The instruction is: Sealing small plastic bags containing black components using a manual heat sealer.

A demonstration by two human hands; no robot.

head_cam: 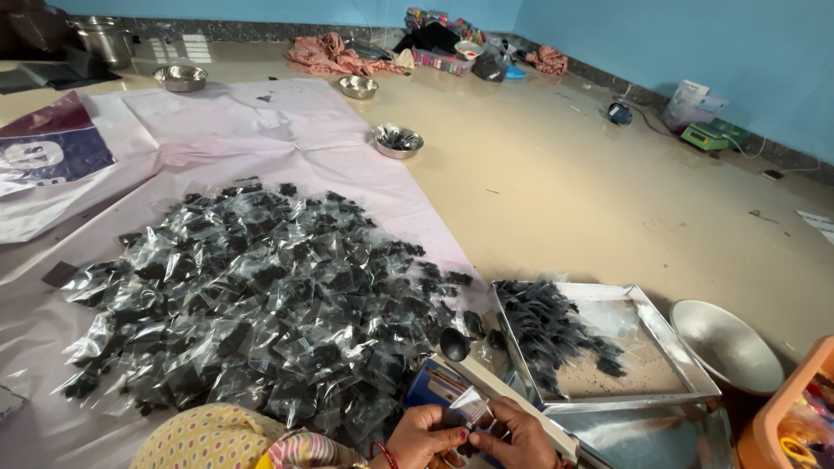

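Two hands (473, 434), one clear packet (469, 406)

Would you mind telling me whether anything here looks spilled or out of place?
Dark residue is scattered over the bare part of the steel tray, beyond its pile of dark pieces. Both hands, left hand and right hand, hold a small clear packet.

A beige floor (591, 200) carries everything here. A pale pink sheet (261, 122) covers its left half, and on the sheet lies a wide heap of small clear packets (252, 304) filled with black bits. Three steel bowls (397, 141) sit along the sheet's far side and right edge. Right of the heap, on bare floor, a square steel tray (669, 347) holds loose black pieces (547, 326), with a large steel bowl (725, 347) just beside it. At the far wall lie pink cloths (334, 55), and by the right wall a green scale (705, 136).
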